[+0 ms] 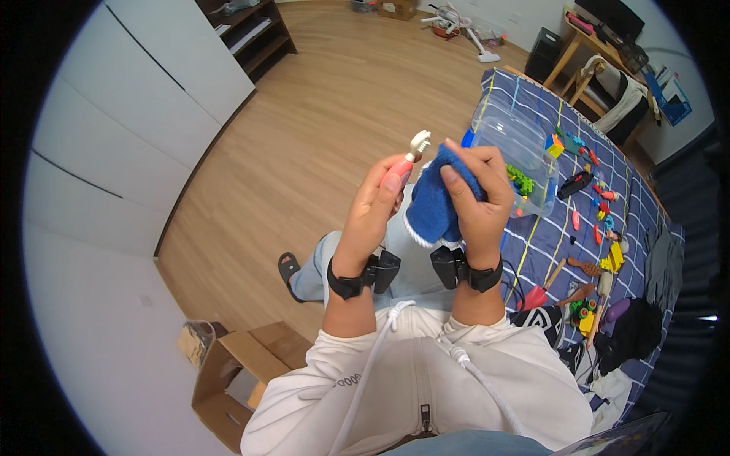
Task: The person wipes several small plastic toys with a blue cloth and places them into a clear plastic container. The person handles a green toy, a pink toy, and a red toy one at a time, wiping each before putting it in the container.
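Note:
My left hand (pixel 373 196) is closed around the pink handle of a small toy toothbrush (pixel 401 167), its white bristled head pointing up. Bunched in my right hand (pixel 485 194) is a blue cloth (pixel 434 199) with a white corded edge, pinched between thumb and fingers. The cloth is just right of the brush head; whether they touch is hard to tell. Both wrists wear black straps with black blocks. To the right, a clear plastic box (pixel 507 134) holding green toy pieces (pixel 519 179) rests on a bed with a blue checked cover (pixel 524 239).
Many small toys lie on the bed, among them a yellow toy (pixel 613 258), a red toy shovel (pixel 535 296) and a wooden-handled brush (pixel 584 266). An open cardboard box (pixel 228 393) stands on the floor at lower left. White cabinets (pixel 131 114) line the left.

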Action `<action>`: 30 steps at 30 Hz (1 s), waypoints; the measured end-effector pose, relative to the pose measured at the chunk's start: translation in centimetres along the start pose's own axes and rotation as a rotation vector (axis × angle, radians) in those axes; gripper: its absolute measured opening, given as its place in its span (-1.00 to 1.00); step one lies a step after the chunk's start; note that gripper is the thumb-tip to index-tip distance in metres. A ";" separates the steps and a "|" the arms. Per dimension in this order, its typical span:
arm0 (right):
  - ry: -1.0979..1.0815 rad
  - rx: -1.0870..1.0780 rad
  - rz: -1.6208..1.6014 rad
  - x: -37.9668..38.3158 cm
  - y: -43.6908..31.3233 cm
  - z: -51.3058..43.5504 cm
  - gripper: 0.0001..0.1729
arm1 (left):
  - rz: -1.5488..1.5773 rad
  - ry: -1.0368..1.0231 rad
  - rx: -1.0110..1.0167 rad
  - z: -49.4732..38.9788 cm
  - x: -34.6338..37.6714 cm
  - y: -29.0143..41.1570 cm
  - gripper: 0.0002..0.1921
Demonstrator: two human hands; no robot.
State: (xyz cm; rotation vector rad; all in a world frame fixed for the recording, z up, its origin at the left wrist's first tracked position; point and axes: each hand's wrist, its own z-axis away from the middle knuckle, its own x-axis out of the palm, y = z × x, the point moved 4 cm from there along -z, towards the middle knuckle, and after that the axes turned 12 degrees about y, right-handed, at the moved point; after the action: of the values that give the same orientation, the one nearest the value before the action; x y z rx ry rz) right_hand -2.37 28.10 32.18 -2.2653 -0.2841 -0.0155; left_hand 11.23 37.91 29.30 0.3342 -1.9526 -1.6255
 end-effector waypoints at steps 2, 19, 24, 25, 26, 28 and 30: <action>0.080 0.046 0.006 -0.3 0.2 -0.1 -0.64 | -0.046 -0.019 0.039 -0.1 0.3 -0.1 -0.58; 0.115 -0.173 0.068 0.4 0.4 0.4 -0.60 | -0.094 -0.123 0.270 0.1 2.3 0.2 -0.44; -0.001 -0.076 0.005 1.0 0.6 0.8 -0.61 | -0.144 -0.112 0.323 0.1 2.5 0.0 -0.41; -0.011 -0.046 -0.013 1.1 0.7 0.8 -0.61 | -0.127 -0.108 0.318 0.0 2.4 0.0 -0.41; -0.020 -0.016 -0.032 1.2 0.8 0.8 -0.62 | -0.111 -0.104 0.312 0.0 2.3 -0.1 -0.41; -0.063 -0.012 -0.018 1.4 0.9 0.8 -0.61 | -0.088 -0.090 0.277 0.0 2.1 -0.4 -0.40; -0.105 -0.008 -0.022 1.6 0.9 0.9 -0.61 | -0.073 -0.068 0.217 0.0 1.8 -0.8 -0.38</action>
State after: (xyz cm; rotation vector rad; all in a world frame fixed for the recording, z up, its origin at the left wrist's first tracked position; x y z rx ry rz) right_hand -0.72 28.58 31.08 -2.2750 -0.3649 0.0908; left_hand 9.65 36.72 29.07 0.4444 -2.1981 -1.4897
